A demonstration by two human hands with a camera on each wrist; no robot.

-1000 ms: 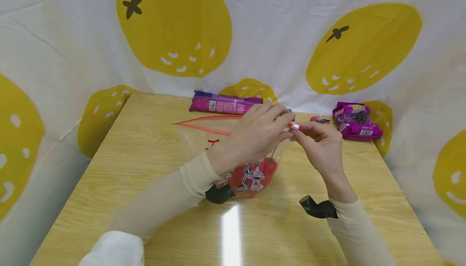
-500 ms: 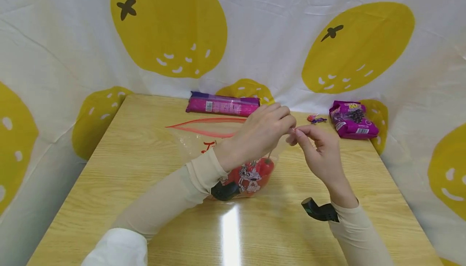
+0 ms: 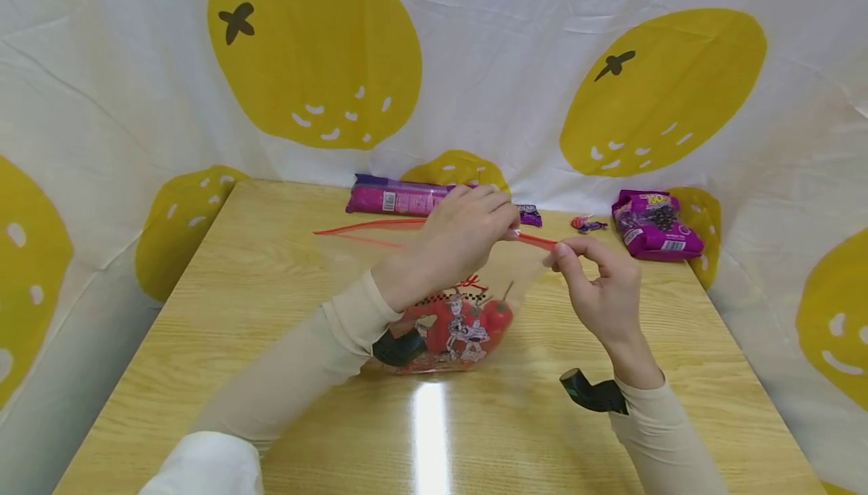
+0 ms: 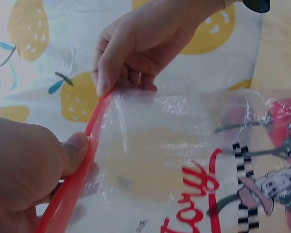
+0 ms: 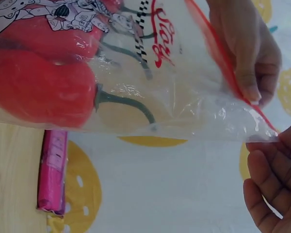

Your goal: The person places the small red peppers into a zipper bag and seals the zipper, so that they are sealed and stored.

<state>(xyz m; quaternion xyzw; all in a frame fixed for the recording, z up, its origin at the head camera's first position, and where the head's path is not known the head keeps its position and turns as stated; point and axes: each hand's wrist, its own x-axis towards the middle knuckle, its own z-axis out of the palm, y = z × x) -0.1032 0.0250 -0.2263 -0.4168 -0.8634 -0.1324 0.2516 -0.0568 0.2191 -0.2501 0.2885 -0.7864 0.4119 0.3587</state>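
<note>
A clear zip bag [image 3: 468, 329] with a red zip strip [image 3: 536, 239], red lettering and cartoon figures stands on the wooden table [image 3: 285, 420]. Inside are several red peppers [image 5: 43, 92] with long green stems. My left hand [image 3: 457, 235] pinches the zip strip partway along, thumb on one face in the left wrist view. At the bag's right top corner, my right hand [image 3: 600, 284] pinches the end of the strip between thumb and forefinger. The strip looks pressed together between the hands. Left of my left hand, its two red edges stand apart.
A long purple packet [image 3: 400, 195] lies along the table's back edge, beside a small purple wrapper [image 3: 528, 215]. Small wrapped candies [image 3: 587, 224] and a purple candy bag [image 3: 658, 225] lie at the back right. A lemon-print cloth [image 3: 488, 65] hangs behind.
My left hand has moved left along the zip strip, away from my right hand, showing red strip between them. A white slider seen between the hands earlier has left that spot.
</note>
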